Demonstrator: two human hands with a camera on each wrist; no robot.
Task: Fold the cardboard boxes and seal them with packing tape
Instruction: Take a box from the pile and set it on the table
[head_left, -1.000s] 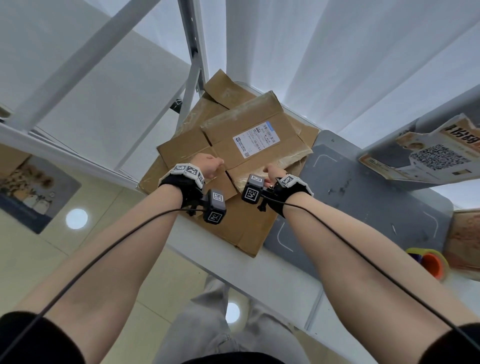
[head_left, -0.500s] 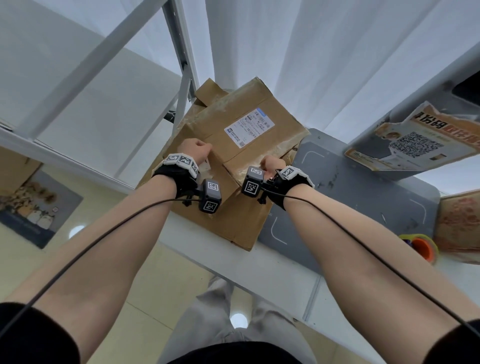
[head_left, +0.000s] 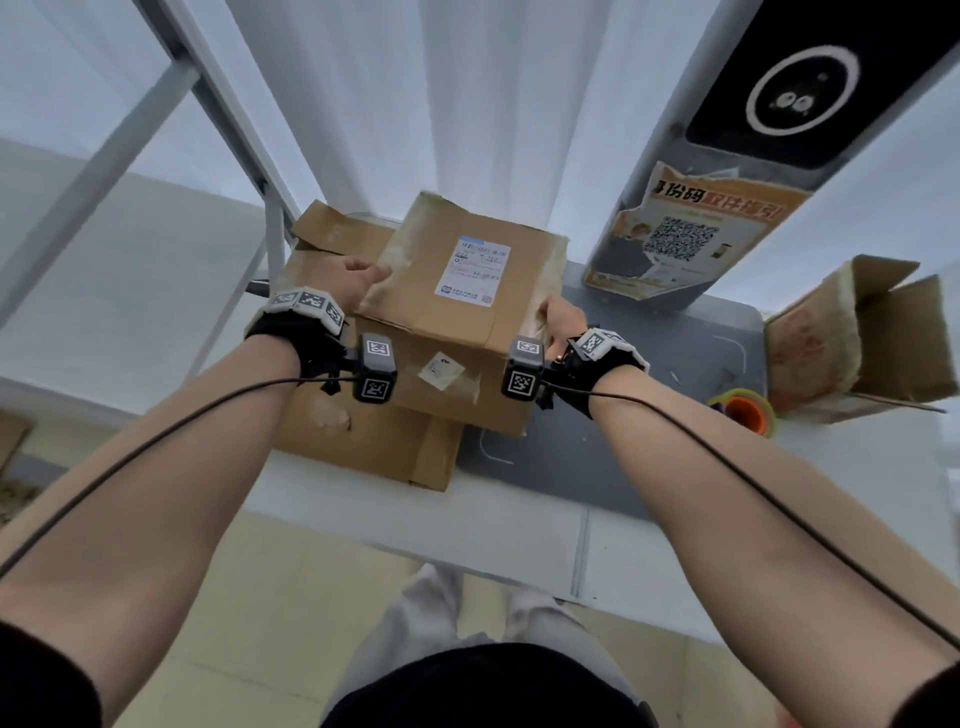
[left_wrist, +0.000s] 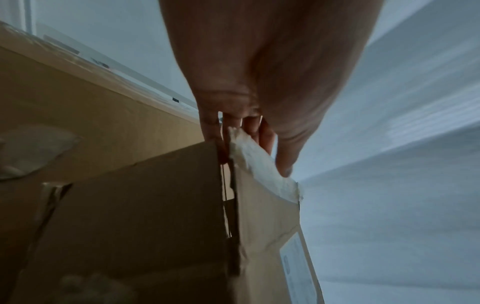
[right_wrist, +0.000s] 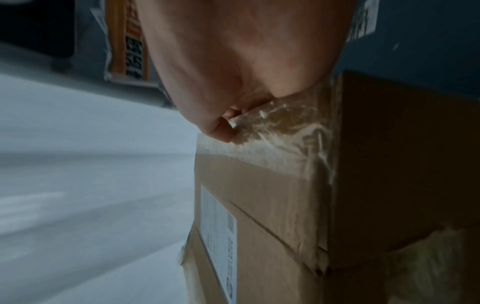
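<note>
A brown cardboard box (head_left: 457, 332) with a white shipping label (head_left: 471, 274) stands raised into shape on a stack of flattened cardboard (head_left: 363, 441). My left hand (head_left: 358, 283) grips the box's upper left corner, fingers curled over the taped flap edge (left_wrist: 249, 152). At the box's right edge my right hand (head_left: 558, 317) pinches the corner, the thumb on crinkled old tape (right_wrist: 275, 127). The box's label side (right_wrist: 218, 224) faces away from both wrists. A roll of packing tape (head_left: 744, 410) with an orange core lies to the right on the table.
A grey mat (head_left: 623, 415) covers the white table (head_left: 467, 525). An opened, tape-covered cardboard box (head_left: 852, 338) sits at the far right. A grey post with an orange QR poster (head_left: 691, 234) stands behind. White metal frame bars (head_left: 218, 104) rise at the left.
The flat box has been lifted and opened into a box shape, its label panel now facing up. Both hands moved apart to its two upper corners. The head view shifted right.
</note>
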